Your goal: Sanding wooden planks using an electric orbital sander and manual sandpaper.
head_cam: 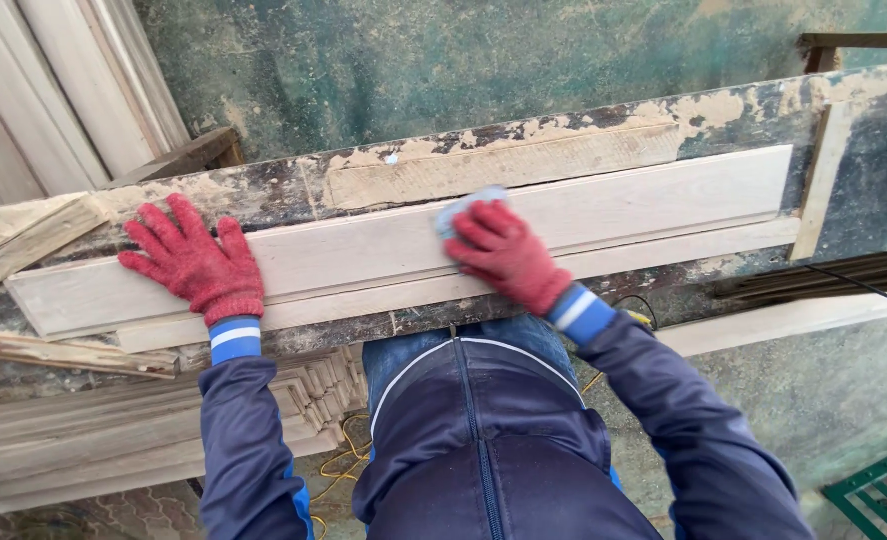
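Pale moulded wooden board [604, 215], smooth, pinned flat under spread left hand [196, 262]; right hand [504, 252] clamped on grey sanding pad [461, 207].

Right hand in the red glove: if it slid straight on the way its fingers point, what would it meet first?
The right hand points up-left across the pale board. Past the grey sanding pad under its fingertips, it would probably first meet the flaking wooden strip behind the board.
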